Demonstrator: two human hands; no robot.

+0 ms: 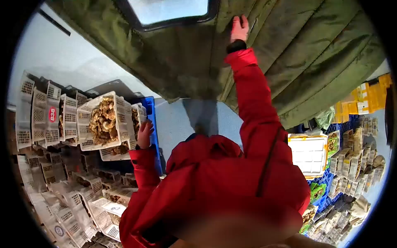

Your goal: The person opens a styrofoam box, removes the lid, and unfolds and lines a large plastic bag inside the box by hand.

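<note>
My right hand [239, 29] reaches forward and lies against a dark green quilted curtain [314, 53], with its fingers stretched out. On the left, my left hand [144, 134] hangs at the side of a stack of white perforated plastic baskets, its fingers loosely bent and apart, with nothing visible in it. Nearest to it is a white basket [139, 112] with brown contents; whether the hand touches its rim I cannot tell. Beside that, a higher white basket [84, 124] holds brown, lumpy pieces [104, 122] whose kind is unclear. Both arms wear red sleeves.
A clear window [169, 10] is set in the curtain. Behind my left hand stands a blue crate [151, 113]. More filled baskets [74, 200] crowd the lower left. On the right are a white lidded box [308, 155], blue crates [324, 190], yellow crates [366, 99] and further stacks.
</note>
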